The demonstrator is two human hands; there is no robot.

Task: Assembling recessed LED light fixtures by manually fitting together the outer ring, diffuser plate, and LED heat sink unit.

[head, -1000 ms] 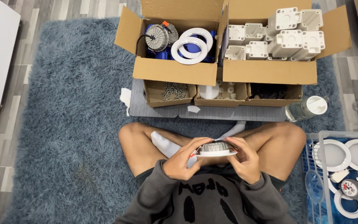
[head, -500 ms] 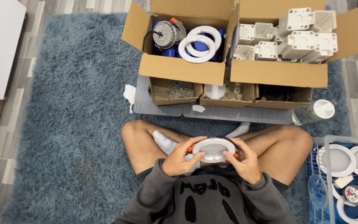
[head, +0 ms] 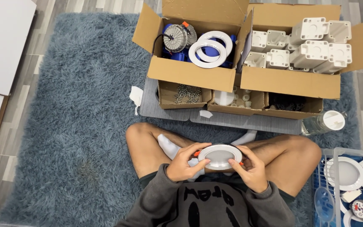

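Together, both hands (head: pixel 219 166) cradle the round lamp (head: pixel 219 157).

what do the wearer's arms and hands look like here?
Both hands are bare: left hand, right hand, no gloves, rings or watch visible. Dark grey sweatshirt sleeves with ribbed cuffs reach the wrists. No cables or markings on the sleeves.

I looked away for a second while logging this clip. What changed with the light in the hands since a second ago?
The round light was tipped edge-on a second ago; it now faces up, its pale disc showing. Both the left hand and the right hand kept hold of its rim. The cardboard boxes and the blue rug stayed put; only the camera view shifted slightly.
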